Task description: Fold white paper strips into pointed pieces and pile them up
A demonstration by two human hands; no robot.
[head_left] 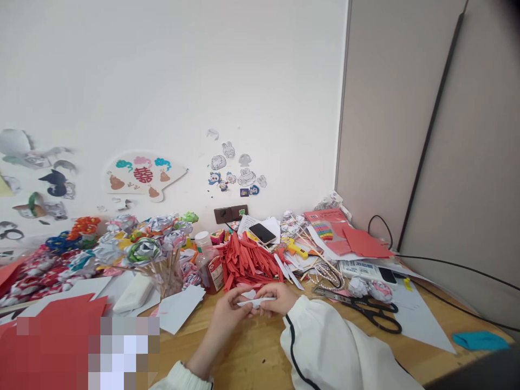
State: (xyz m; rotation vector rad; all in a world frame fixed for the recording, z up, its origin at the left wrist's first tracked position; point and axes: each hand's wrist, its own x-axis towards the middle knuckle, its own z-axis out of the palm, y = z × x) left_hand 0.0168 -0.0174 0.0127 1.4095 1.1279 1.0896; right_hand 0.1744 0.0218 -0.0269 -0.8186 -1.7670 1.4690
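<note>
A small folded strip of white paper [255, 301] is pinched between my two hands, just above the wooden table. My left hand [232, 304] grips its left end with thumb and fingers. At its right end, my right hand [281, 299] is closed on the same paper. Right behind both hands lies a heap of folded red paper strips [247, 262]. To the right of my right sleeve rest black-handled scissors [377, 314], next to crumpled white paper balls [359, 287].
Behind my hands are a glass bottle [204, 265], wooden sticks in a holder [164, 273], a phone [262, 233] and a yellow glue gun [296, 249]. Red paper sheets [60, 341] lie at left, paper flowers [144, 250] behind them. Black cables [455, 262] cross the right side.
</note>
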